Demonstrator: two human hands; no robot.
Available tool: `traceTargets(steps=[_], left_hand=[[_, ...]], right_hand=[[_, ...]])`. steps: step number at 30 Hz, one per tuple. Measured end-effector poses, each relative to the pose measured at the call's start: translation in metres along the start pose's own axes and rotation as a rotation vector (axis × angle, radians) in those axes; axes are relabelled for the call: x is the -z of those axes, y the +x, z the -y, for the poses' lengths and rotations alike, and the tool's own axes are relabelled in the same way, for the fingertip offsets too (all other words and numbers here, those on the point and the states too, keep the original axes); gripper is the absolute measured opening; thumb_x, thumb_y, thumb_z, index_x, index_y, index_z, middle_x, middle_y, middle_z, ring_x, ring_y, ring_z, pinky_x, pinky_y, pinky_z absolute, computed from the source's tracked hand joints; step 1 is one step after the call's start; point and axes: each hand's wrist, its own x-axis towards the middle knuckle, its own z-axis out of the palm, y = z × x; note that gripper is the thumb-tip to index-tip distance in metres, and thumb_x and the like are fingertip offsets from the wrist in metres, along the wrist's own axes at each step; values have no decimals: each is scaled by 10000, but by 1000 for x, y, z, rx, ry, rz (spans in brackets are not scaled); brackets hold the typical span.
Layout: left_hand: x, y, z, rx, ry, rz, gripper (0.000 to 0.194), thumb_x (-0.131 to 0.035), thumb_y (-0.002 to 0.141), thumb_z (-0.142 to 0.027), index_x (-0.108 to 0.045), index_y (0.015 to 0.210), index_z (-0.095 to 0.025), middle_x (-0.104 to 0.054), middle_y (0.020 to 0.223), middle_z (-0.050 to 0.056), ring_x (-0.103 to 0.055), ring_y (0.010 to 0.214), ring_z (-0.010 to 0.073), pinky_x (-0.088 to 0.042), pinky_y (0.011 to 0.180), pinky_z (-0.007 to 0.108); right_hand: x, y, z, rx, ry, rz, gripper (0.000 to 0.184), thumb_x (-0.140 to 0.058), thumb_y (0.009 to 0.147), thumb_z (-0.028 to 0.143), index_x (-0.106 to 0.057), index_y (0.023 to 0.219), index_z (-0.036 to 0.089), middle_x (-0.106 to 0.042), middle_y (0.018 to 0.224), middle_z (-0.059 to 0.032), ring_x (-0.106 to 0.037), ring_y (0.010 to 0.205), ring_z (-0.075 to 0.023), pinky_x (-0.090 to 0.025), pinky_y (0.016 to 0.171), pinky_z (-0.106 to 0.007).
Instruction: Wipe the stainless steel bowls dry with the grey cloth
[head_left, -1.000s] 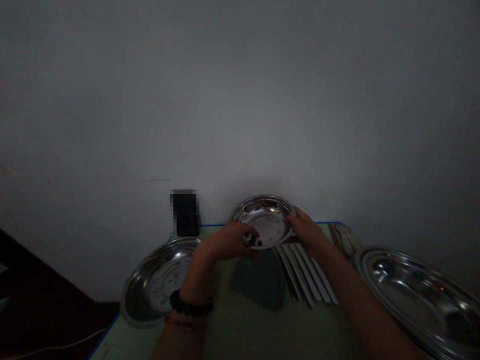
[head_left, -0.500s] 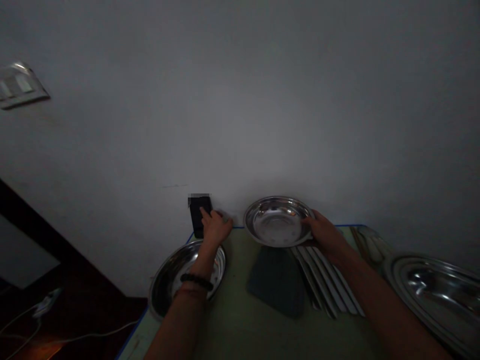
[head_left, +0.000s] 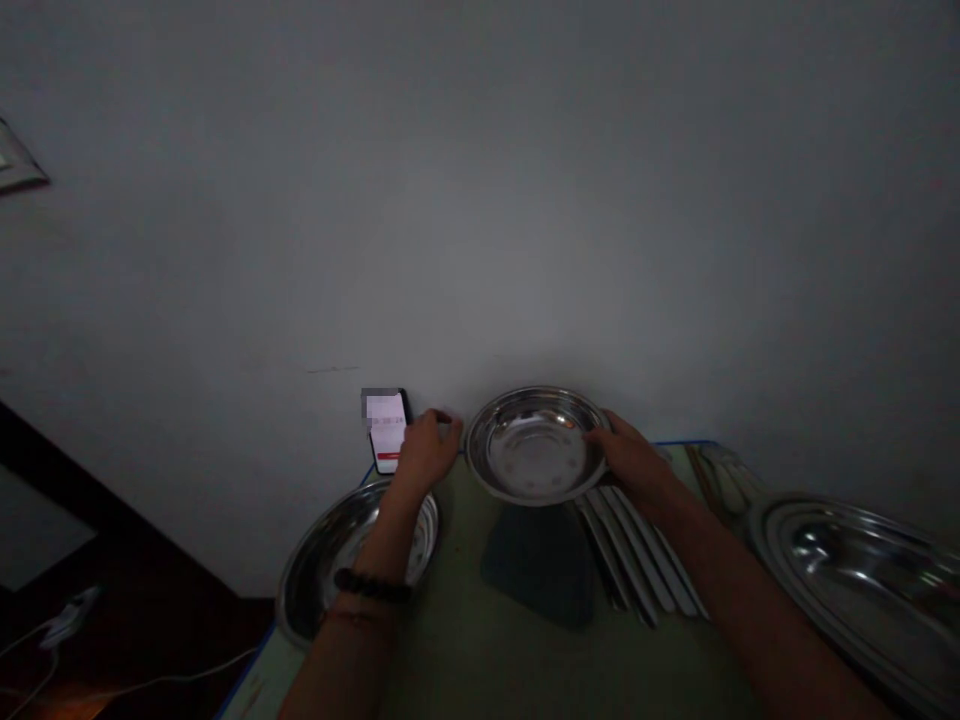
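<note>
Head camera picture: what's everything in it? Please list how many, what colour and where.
Held bowl: one, silver, above table, centre
Left bowl: one, silver, table's left
Large dish: at least one, silver, right
Phone: one, dark edge, pale lit screen, against wall
Dark sheet: one, grey-green, below held bowl
Flat strips: several, silvery, right of sheet
Slim utensils: several, brown and pale, back right
Table: one, green, blue edge, below
Wall: one, grey, behind
Wall fitting: one, pale, left edge
Cables: several, white, lower left
Bracelets: two, black and reddish, left wrist
Left hand: one, bare, beside phone
Right hand: one, bare, gripping held bowl
</note>
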Motion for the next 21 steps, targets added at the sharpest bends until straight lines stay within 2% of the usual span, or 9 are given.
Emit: traceTargets(steps=[3, 5, 7, 10, 12, 14, 16, 19, 21], left_hand=[[2, -15, -20, -49, -184, 165, 497, -264, 924, -528, -578, 998, -149, -699, 944, 126, -688, 849, 254, -548, 723, 369], [1, -23, -28, -47, -289, 240, 480, -320, 907, -544, -535, 1068, -147, -691, 776, 81, -676, 624, 222, -550, 560, 341], [1, -29, -34, -38, -373, 278, 429, -432, 881, -485, -467, 1148, -151, -659, 695, 37, -645, 516, 201, -533, 464, 321], [2, -33, -38, -42, -472, 316, 385, -518, 839, -334, -419, 1179, -183, -617, 637, -17, -613, 459, 171, -508, 394, 278], [3, -35, -39, -54, -522, 323, 401, -538, 804, -265, -412, 1179, -197, -602, 628, -38, -589, 423, 153, -486, 355, 254], [3, -35, -41, -69, -553, 321, 394, -541, 783, -246, -424, 1157, -201, -599, 632, -43, -587, 423, 149, -476, 336, 242], [-1, -35, -43, -77, -565, 326, 373, -543, 773, -256, -439, 1128, -203, -598, 618, -44, -596, 431, 156, -476, 330, 242], [-11, -34, -47, -85, -563, 391, 393, -552, 768, -273, -434, 1137, -210, -595, 575, -54, -598, 414, 168, -480, 331, 252], [-19, -36, -51, -109, -558, 460, 408, -553, 781, -295, -426, 1160, -215, -608, 575, -51, -605, 412, 174, -481, 337, 256]], right_hand=[[3, -4, 7, 39, -17, -55, 457, -479, 705, 287, -608, 1139, 219, -708, 964, -39, -632, 845, -216, -503, 707, -323], [6, -7, 15, 86, -55, -78, 443, -471, 714, 277, -613, 1128, 208, -698, 1036, -44, -624, 919, -224, -495, 773, -333], [11, -9, 23, 137, -127, -104, 430, -463, 732, 264, -607, 1129, 188, -677, 1111, -59, -609, 997, -229, -472, 855, -344], [18, -14, 34, 248, -324, -148, 427, -457, 778, 245, -564, 1183, 159, -646, 1190, -93, -581, 1089, -231, -419, 950, -346], [21, -20, 42, 280, -501, -148, 392, -461, 829, 275, -548, 1192, 155, -651, 1179, -123, -586, 1091, -250, -410, 950, -362], [25, -26, 50, 216, -651, -118, 378, -432, 893, 388, -554, 1162, 153, -673, 1110, -161, -614, 1043, -291, -428, 903, -401], [35, -32, 55, 135, -741, -70, 452, -337, 934, 499, -587, 1088, 156, -689, 1049, -185, -633, 1017, -317, -436, 874, -422], [66, -40, 51, 115, -839, -35, 528, -219, 966, 509, -638, 969, 189, -705, 1043, -155, -630, 1067, -286, -416, 928, -394], [99, -48, 38, 23, -975, -104, 482, -274, 958, 506, -648, 987, 203, -705, 1081, -140, -622, 1090, -271, -405, 959, -382]])
